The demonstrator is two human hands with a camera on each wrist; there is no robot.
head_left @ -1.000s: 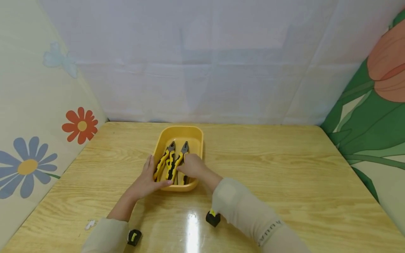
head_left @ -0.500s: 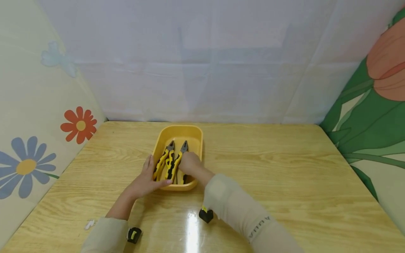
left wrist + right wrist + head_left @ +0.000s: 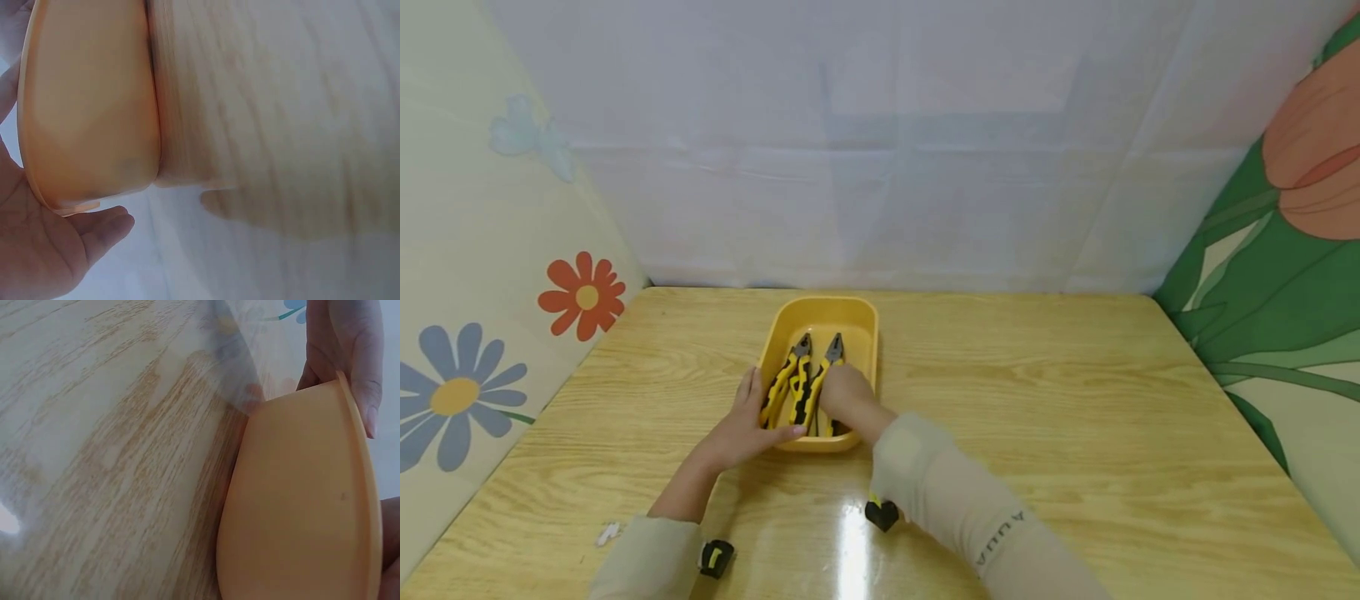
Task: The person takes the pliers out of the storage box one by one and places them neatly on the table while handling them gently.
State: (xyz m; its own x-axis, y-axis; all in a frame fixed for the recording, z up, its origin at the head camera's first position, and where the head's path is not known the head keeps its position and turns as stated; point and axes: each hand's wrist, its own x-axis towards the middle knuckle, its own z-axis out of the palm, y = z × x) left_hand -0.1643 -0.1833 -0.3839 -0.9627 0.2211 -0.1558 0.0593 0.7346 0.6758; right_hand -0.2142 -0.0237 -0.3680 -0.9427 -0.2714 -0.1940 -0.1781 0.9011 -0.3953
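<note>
In the head view a yellow plastic tray point(image 3: 827, 444) stands on the wooden table with several yellow-and-black tools inside. Two of them show as pliers: one pair point(image 3: 784, 385) lies along the left wall, another pair point(image 3: 815, 385) beside it in the middle. My left hand point(image 3: 741, 433) grips the tray's near left corner, thumb over the rim and fingers along the outer wall; in the right wrist view this left hand point(image 3: 344, 337) pinches the rim. My right hand point(image 3: 846, 396) reaches into the tray's right side, over another yellow-and-black handle point(image 3: 837, 427). Its fingertips are hidden, so I cannot tell what they hold.
The wooden table point(image 3: 1037, 400) extends to both sides. A small black box point(image 3: 717, 558) with a yellow mark sits by the left sleeve, a similar black box point(image 3: 882, 514) by the right. A small white scrap point(image 3: 609, 533) lies at the front left. A white cloth point(image 3: 880, 167) hangs behind.
My right hand has shifted slightly left inside the tray, and its forearm has swung left with it. The left hand keeps its grip on the tray, and the pliers lie as before.
</note>
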